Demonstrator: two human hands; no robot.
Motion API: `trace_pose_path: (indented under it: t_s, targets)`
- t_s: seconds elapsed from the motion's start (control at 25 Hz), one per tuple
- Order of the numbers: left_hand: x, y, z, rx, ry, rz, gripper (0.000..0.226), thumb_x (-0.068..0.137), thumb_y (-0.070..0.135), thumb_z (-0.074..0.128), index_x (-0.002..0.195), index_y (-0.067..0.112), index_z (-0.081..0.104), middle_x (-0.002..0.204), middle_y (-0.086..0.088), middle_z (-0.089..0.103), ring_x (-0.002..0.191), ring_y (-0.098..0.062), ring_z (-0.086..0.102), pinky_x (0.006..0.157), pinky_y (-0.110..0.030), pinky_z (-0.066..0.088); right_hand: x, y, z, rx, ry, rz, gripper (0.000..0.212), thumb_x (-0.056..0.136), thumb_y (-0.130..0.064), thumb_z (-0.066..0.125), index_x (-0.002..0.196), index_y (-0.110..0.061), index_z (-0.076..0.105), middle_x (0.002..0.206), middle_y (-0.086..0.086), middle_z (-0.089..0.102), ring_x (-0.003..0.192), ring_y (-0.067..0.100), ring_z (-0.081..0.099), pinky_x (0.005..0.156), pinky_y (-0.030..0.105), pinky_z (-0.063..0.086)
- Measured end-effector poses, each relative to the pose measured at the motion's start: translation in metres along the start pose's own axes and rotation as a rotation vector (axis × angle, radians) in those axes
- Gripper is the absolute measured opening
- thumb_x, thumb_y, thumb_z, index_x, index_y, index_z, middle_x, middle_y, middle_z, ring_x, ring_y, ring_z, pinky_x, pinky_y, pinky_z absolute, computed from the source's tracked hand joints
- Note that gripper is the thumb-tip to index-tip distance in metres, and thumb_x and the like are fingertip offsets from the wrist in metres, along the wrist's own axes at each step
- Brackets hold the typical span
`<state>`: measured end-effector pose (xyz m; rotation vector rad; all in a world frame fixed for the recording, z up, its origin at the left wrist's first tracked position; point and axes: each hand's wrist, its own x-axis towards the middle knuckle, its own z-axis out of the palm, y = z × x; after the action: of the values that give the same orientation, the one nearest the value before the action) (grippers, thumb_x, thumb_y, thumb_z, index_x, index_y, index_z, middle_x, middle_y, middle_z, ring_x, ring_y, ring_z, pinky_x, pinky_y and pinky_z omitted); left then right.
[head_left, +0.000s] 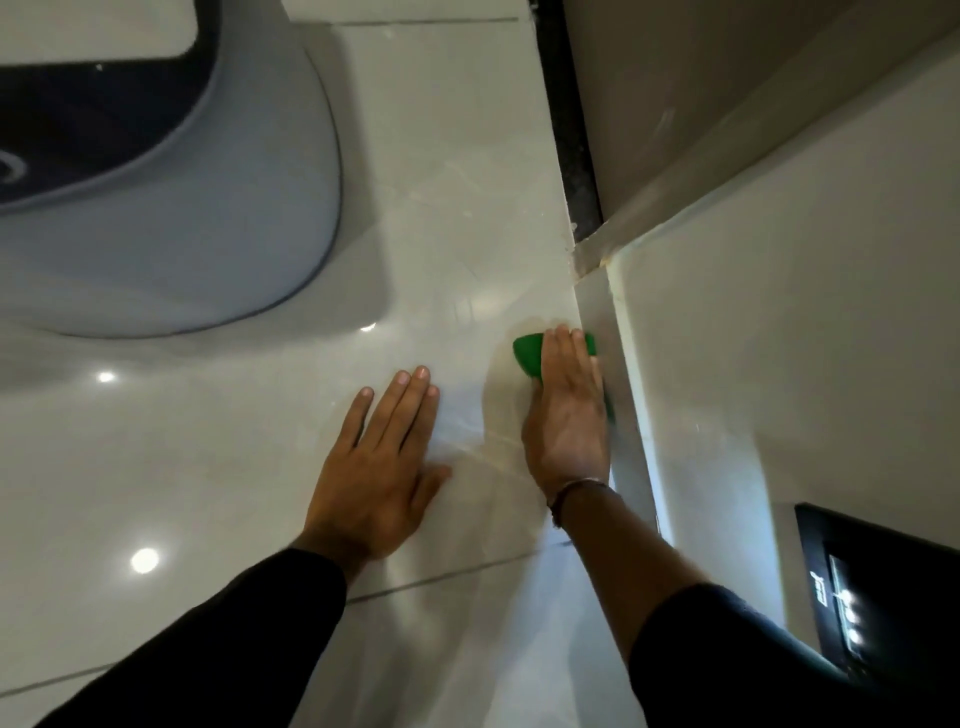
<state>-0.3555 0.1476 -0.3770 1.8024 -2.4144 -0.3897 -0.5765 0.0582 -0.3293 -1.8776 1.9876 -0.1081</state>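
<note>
From my remote seat I look down at a glossy pale tile floor (249, 457) with ceiling lights mirrored in it. The right hand (566, 410) lies over a green pad (525, 353), and its grip is grasping the pad: the fingers bend down over the top while the thumb sits at the left edge. The pad lies on the floor right at the foot of the wall (779, 322), touching the low skirting strip (621, 374), with green showing on both sides of the fingers. A thin bracelet (576, 487) circles that wrist. The left hand (379, 462) rests flat on the floor just beside the right one, its grip released, fingers straight and close together, holding nothing. Both forearms wear dark sleeves (234, 639). A big rounded grey and white object (218, 239) stands on the floor at the upper left, well apart from the hands. A black panel (883, 587) with small lights is set in the wall at the lower right.
</note>
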Motion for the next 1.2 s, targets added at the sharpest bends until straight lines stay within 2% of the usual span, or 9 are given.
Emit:
trace_pose_path:
  t_s: [0.28,0.48,0.6,0.72,0.8,0.88,1.0,1.12,1.2]
  targets:
    - [-0.003,0.001,0.003,0.011,0.020,0.003,0.080,0.113,0.053,0.036,0.176,0.009,0.015,0.187,-0.011,0.013,0.174,-0.029,0.011,0.138,-0.056,0.019,-0.112,0.038,-0.004,0.009,-0.064,0.027,0.091,0.082,0.023,0.042,0.162,-0.014,0.018,0.171,0.001,0.014,0.158,0.014,0.003,0.126,0.051,0.018]
    - [-0.003,0.000,0.001,0.025,-0.003,0.015,0.079,0.113,0.053,0.033,0.176,0.008,0.015,0.187,-0.012,0.013,0.174,-0.030,0.010,0.139,-0.057,0.019,-0.047,0.012,-0.006,0.009,-0.022,-0.010,0.068,0.097,0.009,0.041,0.160,-0.009,0.024,0.169,0.009,0.021,0.157,0.020,0.011,0.128,0.044,0.011]
    - [-0.002,0.001,0.001,0.047,-0.017,0.018,0.079,0.114,0.053,0.031,0.176,0.007,0.016,0.187,-0.013,0.014,0.173,-0.031,0.011,0.138,-0.057,0.020,-0.032,0.010,-0.004,0.004,0.006,-0.028,0.068,0.098,0.009,0.042,0.161,-0.010,0.022,0.169,0.006,0.019,0.157,0.017,0.007,0.128,0.038,0.006]
    - [-0.002,0.001,-0.001,0.067,-0.032,0.014,0.079,0.114,0.054,0.028,0.176,0.007,0.017,0.186,-0.015,0.015,0.173,-0.033,0.014,0.138,-0.057,0.021,-0.097,0.032,0.000,-0.003,0.015,-0.005,0.080,0.090,0.019,0.041,0.161,-0.011,0.020,0.170,0.005,0.015,0.158,0.017,0.004,0.128,0.044,0.012]
    - [-0.003,0.002,-0.003,0.082,-0.047,0.005,0.078,0.114,0.054,0.027,0.175,0.006,0.018,0.186,-0.015,0.017,0.173,-0.034,0.015,0.137,-0.058,0.023,-0.161,0.053,0.000,-0.001,-0.001,-0.017,0.076,0.083,0.016,0.039,0.156,-0.002,0.030,0.168,0.009,0.021,0.157,0.021,0.010,0.124,0.050,0.021]
    - [0.000,0.003,-0.005,0.083,-0.068,-0.003,0.078,0.114,0.054,0.028,0.175,0.005,0.020,0.185,-0.016,0.019,0.172,-0.034,0.017,0.137,-0.059,0.024,-0.211,0.075,0.002,-0.015,-0.026,-0.038,0.069,0.079,0.000,0.035,0.147,0.007,0.040,0.170,0.004,0.017,0.157,0.016,0.006,0.120,0.041,0.022]
    - [0.001,0.004,-0.021,0.090,-0.106,0.008,0.079,0.113,0.053,0.035,0.173,0.002,0.027,0.183,-0.018,0.025,0.170,-0.036,0.025,0.136,-0.059,0.028,-0.242,0.082,-0.003,-0.066,-0.084,-0.012,0.071,0.070,-0.012,0.030,0.138,0.004,0.039,0.171,-0.009,-0.002,0.155,0.005,-0.009,0.118,0.024,0.011]
    - [-0.016,0.000,-0.060,0.078,-0.134,0.001,0.080,0.110,0.053,0.040,0.171,0.001,0.033,0.181,-0.020,0.031,0.167,-0.037,0.032,0.134,-0.059,0.032,-0.247,0.070,-0.018,-0.006,-0.068,0.107,0.066,0.071,0.009,0.040,0.134,0.014,0.055,0.150,0.024,0.047,0.151,0.014,0.017,0.115,0.027,0.022]
    - [-0.040,-0.001,-0.098,0.064,-0.133,-0.036,0.080,0.108,0.052,0.043,0.170,0.002,0.035,0.180,-0.018,0.032,0.167,-0.036,0.033,0.134,-0.058,0.031,-0.244,0.053,-0.040,0.054,-0.043,0.216,0.064,0.073,0.026,0.052,0.135,0.011,0.052,0.137,0.034,0.057,0.141,0.032,0.039,0.114,0.024,0.025]
